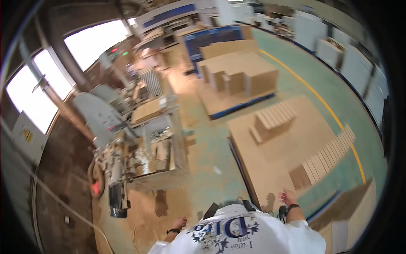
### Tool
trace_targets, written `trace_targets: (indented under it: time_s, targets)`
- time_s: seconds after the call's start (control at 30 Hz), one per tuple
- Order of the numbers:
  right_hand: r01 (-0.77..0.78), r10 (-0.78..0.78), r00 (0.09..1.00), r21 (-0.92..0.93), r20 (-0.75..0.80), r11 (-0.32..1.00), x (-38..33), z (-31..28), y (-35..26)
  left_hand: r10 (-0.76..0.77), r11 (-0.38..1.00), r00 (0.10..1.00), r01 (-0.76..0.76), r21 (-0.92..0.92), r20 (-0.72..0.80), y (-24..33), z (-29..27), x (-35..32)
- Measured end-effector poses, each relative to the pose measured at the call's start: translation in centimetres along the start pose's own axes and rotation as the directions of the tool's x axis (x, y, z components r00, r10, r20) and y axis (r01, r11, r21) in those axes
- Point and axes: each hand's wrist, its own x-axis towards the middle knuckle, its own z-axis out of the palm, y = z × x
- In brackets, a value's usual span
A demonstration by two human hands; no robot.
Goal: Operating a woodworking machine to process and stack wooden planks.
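Observation:
My left hand (179,223) hangs low beside my white printed shirt, fingers loosely curled with nothing in them, above the sawdust-covered floor. My right hand (288,198) is stretched forward with fingers apart, holding nothing, just over the near edge of a low flat stack of brown boards (279,148). Both wrists wear a dark band. On that stack lie a leaning row of small brown board pieces (274,120) and a longer fanned row of small boards (325,158).
A grey woodworking machine (139,144) with a motor stands to the left, sawdust around it. Farther back is a blue pallet of stacked brown boards (239,76). A yellow floor line (330,114) runs along the green floor. White panels (338,51) line the right wall.

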Motion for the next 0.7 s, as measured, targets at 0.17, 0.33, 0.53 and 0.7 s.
trace_targets:
  time_s: [0.17, 0.33, 0.53, 0.7]
  targets:
    - [0.031, -0.010, 0.995, -0.213, 0.098, 0.977, 5.4, 8.0, -12.4, 0.295, 0.953, 0.926, -0.303, 0.002, -0.234, 14.0, 3.0, 1.0]
    - [0.231, -0.092, 0.942, -0.423, 0.324, 0.876, 11.0, 22.4, -22.6, 0.227, 0.955, 0.962, -0.250, -0.161, -0.152, 23.3, 4.6, 4.8]
    - [0.781, -0.225, 0.613, -0.540, 0.757, 0.314, 13.5, 46.6, -31.7, 0.577, 0.813, 0.808, -0.582, -0.015, -0.120, 38.3, 0.4, 12.6]
    - [0.862, -0.079, 0.473, -0.479, 0.878, -0.163, 13.9, 64.6, -36.1, 0.873, 0.471, 0.418, -0.592, 0.654, -0.250, 55.0, -4.9, 19.2]
